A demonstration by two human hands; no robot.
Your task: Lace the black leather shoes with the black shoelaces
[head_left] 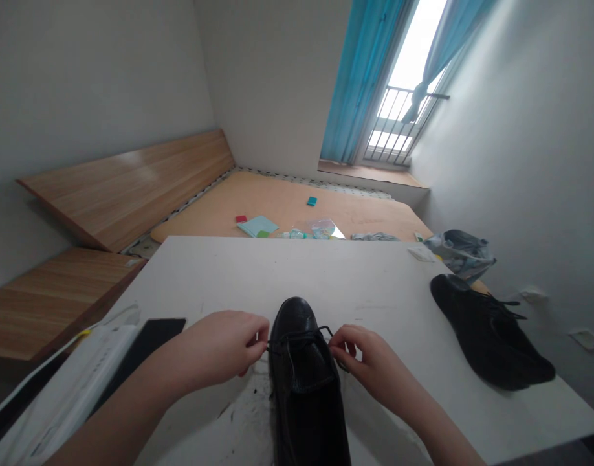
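A black lace-up shoe (309,388) stands on the white table in front of me, its toe pointing away. My left hand (229,343) is at the shoe's left side, thumb and fingers pinched on a black shoelace (290,338) at the eyelets. On the other side, my right hand (358,349) pinches the lace where it comes out to the right. Part of the lace loops up beside those fingertips. A second black shoe (491,330), with its lace tied, lies on the table's right side, apart from both hands.
The white table (219,272) reaches forward to a bed (277,194) with small colored items on it. At left lie a white power strip or box (83,388) and a dark flat object (151,336). A plastic bag (464,252) stands beyond the right edge.
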